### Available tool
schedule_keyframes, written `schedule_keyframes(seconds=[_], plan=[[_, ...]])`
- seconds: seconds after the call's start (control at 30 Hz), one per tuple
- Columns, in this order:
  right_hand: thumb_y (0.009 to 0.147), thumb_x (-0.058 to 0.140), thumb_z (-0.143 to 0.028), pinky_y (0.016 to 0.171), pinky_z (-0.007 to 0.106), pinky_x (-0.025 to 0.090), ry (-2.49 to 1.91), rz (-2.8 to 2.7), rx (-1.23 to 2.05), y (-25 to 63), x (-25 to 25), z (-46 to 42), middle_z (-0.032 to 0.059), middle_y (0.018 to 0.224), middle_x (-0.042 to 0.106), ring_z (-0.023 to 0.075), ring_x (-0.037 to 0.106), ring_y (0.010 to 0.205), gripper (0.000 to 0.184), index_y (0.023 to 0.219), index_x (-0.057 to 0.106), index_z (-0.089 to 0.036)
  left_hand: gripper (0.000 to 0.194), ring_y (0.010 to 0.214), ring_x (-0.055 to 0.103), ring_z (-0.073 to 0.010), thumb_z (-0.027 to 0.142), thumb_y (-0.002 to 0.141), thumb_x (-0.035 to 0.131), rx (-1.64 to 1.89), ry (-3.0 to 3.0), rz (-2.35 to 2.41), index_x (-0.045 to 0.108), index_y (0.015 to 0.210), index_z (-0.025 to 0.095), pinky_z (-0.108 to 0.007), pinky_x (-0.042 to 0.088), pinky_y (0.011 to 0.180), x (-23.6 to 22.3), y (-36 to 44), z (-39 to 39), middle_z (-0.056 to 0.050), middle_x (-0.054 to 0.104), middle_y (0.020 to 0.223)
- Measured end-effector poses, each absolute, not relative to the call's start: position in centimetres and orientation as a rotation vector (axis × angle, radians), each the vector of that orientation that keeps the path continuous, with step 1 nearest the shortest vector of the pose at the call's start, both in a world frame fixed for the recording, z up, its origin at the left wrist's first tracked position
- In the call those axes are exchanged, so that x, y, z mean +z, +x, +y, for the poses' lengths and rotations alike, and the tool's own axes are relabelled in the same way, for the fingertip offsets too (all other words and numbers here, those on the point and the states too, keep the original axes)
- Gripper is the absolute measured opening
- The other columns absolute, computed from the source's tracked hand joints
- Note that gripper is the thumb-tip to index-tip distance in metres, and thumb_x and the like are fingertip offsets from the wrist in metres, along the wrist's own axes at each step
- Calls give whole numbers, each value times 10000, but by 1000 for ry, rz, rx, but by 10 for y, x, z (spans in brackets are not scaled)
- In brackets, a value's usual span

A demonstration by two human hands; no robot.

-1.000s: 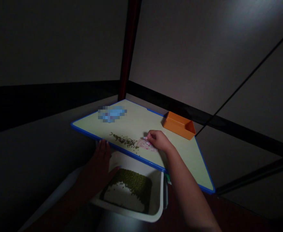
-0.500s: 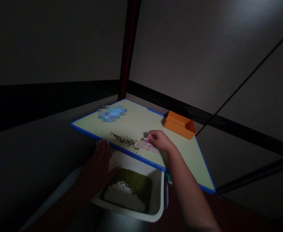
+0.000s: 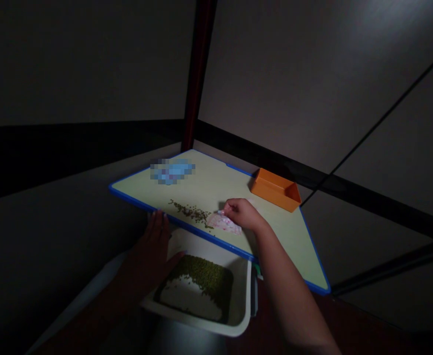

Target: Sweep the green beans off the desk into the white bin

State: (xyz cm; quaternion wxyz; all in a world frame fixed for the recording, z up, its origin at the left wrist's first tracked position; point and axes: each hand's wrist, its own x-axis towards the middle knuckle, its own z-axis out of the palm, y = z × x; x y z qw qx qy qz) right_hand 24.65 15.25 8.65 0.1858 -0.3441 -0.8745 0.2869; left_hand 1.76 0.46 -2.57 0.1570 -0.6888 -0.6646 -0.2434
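Observation:
My right hand (image 3: 241, 213) is closed, pinching the upper part of a pink-and-white fan-shaped sheet (image 3: 224, 224); its material is unclear. The sheet's left edge meets a scatter of small green beans (image 3: 192, 213) on the pale tabletop (image 3: 216, 185). My left hand (image 3: 157, 241) has its fingers stretched out at the table's blue edge, the thumb reaching over the left side of a white tub (image 3: 246, 296). Below the table edge, this tub holds many more green beans (image 3: 212, 276), heaped toward its far and right sides. Whether the left palm presses on the rim is too dark to see.
An orange rectangular box (image 3: 275, 190) stands at the table's back right. A blurred light-blue item (image 3: 174, 171) lies at the back left. Walls meet in a corner behind the table, with a dark red post (image 3: 194, 74) there.
The right hand and fan-shaped sheet have shifted slightly left, toward the scattered beans. The left hand stays in nearly the same place; the whole view has moved a little.

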Motion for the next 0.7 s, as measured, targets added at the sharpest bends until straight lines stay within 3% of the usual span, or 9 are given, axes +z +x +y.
schedule_keyframes(seconds=[0.3, 0.7], plan=[[793, 610, -217, 522, 197, 304, -915, -2444, 918, 246, 85, 152, -46, 565, 509, 73, 429, 529, 164, 661, 544, -147, 959, 1412, 190, -387, 651, 776, 391, -744, -1967, -1849, 182, 1406, -42, -529, 340, 1086, -29, 15, 6, -323, 239, 1484], [737, 628, -129, 539, 216, 396, -986, -2354, 1318, 246, 89, 147, -27, 556, 586, 88, 514, 520, 113, 645, 564, -146, 970, 1414, 194, -392, 662, 765, 394, -752, -1974, -1866, 231, 1383, -68, -523, 317, 1101, -27, 16, 5, -328, 250, 1478]])
